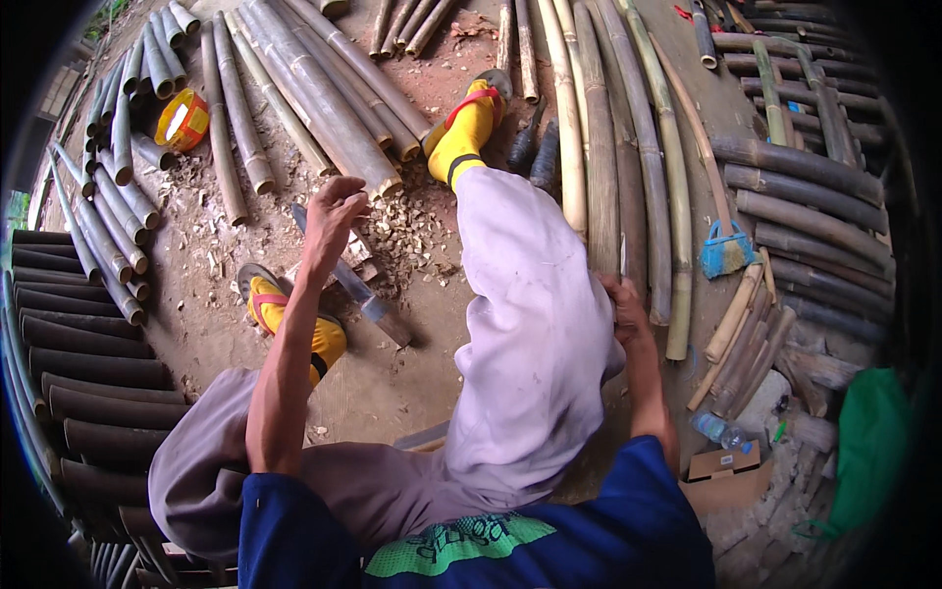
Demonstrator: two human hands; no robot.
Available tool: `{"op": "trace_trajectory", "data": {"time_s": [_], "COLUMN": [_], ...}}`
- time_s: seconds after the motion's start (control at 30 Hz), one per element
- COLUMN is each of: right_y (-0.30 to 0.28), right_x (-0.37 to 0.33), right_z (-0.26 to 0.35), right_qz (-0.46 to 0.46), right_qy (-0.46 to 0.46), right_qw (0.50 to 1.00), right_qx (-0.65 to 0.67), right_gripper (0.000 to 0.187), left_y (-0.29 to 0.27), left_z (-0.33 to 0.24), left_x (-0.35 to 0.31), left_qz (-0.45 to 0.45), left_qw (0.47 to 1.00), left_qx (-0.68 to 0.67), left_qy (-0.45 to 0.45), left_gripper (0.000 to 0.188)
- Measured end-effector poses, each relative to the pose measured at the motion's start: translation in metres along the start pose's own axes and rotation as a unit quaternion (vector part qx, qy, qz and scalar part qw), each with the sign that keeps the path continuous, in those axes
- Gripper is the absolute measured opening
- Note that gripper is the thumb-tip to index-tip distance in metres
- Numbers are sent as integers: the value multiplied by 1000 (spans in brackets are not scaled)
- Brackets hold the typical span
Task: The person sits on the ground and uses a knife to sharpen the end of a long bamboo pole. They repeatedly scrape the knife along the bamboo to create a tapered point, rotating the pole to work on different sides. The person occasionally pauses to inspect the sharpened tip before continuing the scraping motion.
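Looks like an open-air bamboo workshop: long bamboo poles [599, 147] lined up on the dirt floor [392, 373], split half-culms [98, 373] stacked, wood chips [417, 231] everywhere, a cleaver [348, 285] lying there.

A bare dirt floor [412, 373] strewn with wood chips [417, 236] lies in soft daylight, ringed by laid bamboo poles [599, 147] and stacked dark split bamboo halves [88, 373].

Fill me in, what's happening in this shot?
A person sits on the dirt floor among long bamboo poles and wood chips. The left hand is raised, fingers loosely curled, above a large steel cleaver lying on the ground. The right hand grips a thin bamboo strip beside the outstretched leg. A blue brush lies to the right.
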State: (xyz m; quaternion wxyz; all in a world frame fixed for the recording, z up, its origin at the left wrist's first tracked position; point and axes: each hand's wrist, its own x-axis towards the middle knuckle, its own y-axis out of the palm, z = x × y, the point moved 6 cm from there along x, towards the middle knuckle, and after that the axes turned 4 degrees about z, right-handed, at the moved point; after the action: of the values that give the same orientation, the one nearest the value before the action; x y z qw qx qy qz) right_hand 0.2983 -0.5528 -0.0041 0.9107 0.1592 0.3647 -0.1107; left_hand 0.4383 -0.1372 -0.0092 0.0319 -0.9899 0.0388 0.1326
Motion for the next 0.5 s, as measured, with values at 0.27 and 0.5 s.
{"op": "trace_trajectory", "data": {"time_s": [0.27, 0.5], "right_y": [10, 101], "right_x": [-47, -115], "right_z": [77, 196], "right_qz": [18, 71], "right_qy": [-230, -404], "right_qw": [934, 834], "right_qx": [-275, -368], "right_gripper": [51, 46], "left_y": [-28, -53], "left_z": [-95, -246], "left_x": [23, 44], "left_qz": [-14, 132], "left_qw": [997, 963], "left_qx": [-49, -152], "left_qy": [65, 177], "left_gripper": [42, 86]}}
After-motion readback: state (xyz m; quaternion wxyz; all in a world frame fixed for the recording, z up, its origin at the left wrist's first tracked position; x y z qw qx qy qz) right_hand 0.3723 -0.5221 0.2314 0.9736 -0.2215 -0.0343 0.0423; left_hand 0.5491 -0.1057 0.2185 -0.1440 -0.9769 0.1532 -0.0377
